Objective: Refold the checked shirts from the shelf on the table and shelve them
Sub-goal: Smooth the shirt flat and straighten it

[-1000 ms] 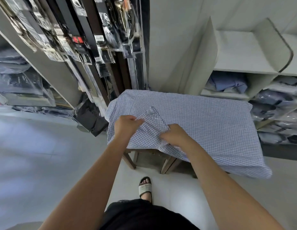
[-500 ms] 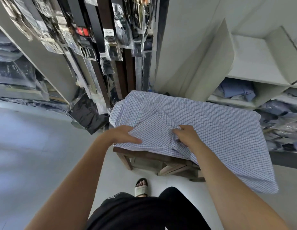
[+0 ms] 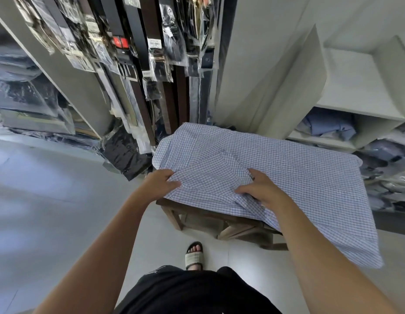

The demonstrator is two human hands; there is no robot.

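Observation:
A blue-and-white checked shirt (image 3: 299,177) lies spread over a small wooden table (image 3: 174,208), its right end hanging off the edge. A short sleeve (image 3: 210,175) is folded inward across the shirt's near left part. My left hand (image 3: 158,183) pinches the sleeve's left edge between thumb and fingers. My right hand (image 3: 262,189) holds the fabric at the sleeve's right side, thumb on top and fingers tucked into the cloth.
White shelf cubbies (image 3: 346,141) at the right hold folded blue shirts (image 3: 328,128) and bagged clothes. Packaged belts (image 3: 156,64) hang behind the table, with more bagged clothes on shelves at the left (image 3: 27,91). My sandalled foot (image 3: 194,254) stands on the pale floor by the table.
The sleeve has been drawn flatter and wider across the shirt. Both hands have moved apart along its edges, and the view has shifted slightly closer.

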